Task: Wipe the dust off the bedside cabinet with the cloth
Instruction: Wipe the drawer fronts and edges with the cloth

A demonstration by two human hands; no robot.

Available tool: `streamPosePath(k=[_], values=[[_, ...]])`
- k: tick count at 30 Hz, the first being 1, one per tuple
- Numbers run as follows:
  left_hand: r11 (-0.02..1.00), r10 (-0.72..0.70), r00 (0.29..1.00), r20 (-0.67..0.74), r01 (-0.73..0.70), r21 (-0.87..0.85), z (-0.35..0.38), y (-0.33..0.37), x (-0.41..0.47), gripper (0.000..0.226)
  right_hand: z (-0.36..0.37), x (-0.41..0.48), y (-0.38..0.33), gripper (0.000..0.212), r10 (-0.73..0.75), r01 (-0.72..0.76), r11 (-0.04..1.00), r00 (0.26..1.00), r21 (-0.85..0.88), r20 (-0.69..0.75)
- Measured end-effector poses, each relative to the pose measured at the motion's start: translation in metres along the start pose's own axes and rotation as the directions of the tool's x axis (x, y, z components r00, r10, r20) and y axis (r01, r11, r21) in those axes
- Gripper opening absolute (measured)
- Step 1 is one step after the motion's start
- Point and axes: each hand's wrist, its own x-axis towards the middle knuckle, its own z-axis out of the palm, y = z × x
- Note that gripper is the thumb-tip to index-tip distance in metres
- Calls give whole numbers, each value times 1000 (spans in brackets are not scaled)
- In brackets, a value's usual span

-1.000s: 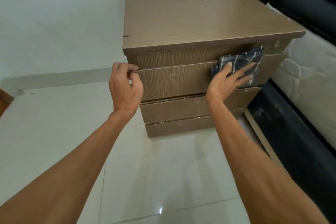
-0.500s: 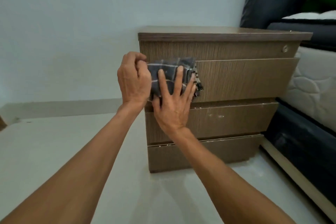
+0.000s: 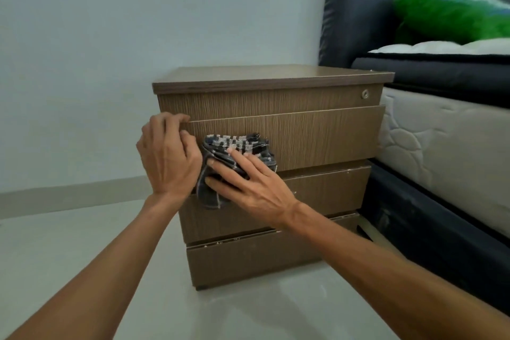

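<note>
The brown wooden bedside cabinet (image 3: 317, 135) stands on the pale floor with three drawer fronts facing me. A dark checked cloth (image 3: 237, 146) lies bunched against the lower left part of the top drawer front, hanging down over the gap to the middle drawer. My right hand (image 3: 248, 182) presses flat on the cloth with fingers spread. My left hand (image 3: 168, 157) grips the top left edge of the top drawer with curled fingers, just beside the cloth.
A bed with a white quilted mattress (image 3: 441, 141) and dark frame (image 3: 430, 218) stands close on the cabinet's right. A dark headboard (image 3: 358, 8) and green pillow (image 3: 452, 16) lie behind. A pale wall (image 3: 138, 22) is at the back; glossy floor (image 3: 69, 243) stretches left.
My right hand slid the cloth from the right end of the top drawer to its left end, then down to the drawer's lower edge. My view dropped lower. The left hand kept its hold.
</note>
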Motion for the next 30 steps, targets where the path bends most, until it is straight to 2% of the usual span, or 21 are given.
streamPosePath(k=[4,7,10,12,14,15,18,20,22,23,26,27,28,30], values=[[981,95,993,76,-107,164,-1,3,-7,43,6,14,7,68,67,-70,997,994,29,84],[966,132,985,113,-154,206,-4,-1,-6,44,9,1,27,73,95,-97,995,989,16,111],[967,137,984,116,-158,202,-2,-1,-6,44,13,-25,52,67,279,-281,959,960,42,37],[972,111,987,113,-131,196,1,2,-6,44,13,-43,68,71,432,-433,901,901,24,46],[976,90,991,104,-108,188,3,5,-6,44,11,-57,83,74,596,-599,800,800,39,67],[977,85,991,99,-102,186,3,6,-6,44,9,-62,91,74,689,-693,717,721,70,76],[982,84,992,96,-99,160,3,6,-7,45,-1,-71,111,71,909,-901,379,405,209,95],[986,87,991,106,-101,130,3,6,-6,44,-8,-76,121,68,960,-923,214,259,319,105],[993,83,990,116,-93,79,1,5,-6,42,-14,-79,128,65,979,-908,130,180,397,92],[996,75,990,117,-81,45,0,5,-7,42,-18,-80,131,63,990,-894,68,117,443,84],[996,-34,994,102,42,-75,-7,2,-6,44,-23,-78,133,60,977,-801,-213,-177,559,118],[989,-90,991,100,101,-113,-10,0,-6,44,-23,-75,128,60,967,-793,-253,-216,555,132],[977,-141,985,104,156,-148,-13,-1,-6,45,-21,-71,120,60,970,-810,-243,-201,533,137],[944,-229,966,120,251,-213,-19,-1,-6,45,-13,-57,98,61,986,-856,-150,-92,494,141]])
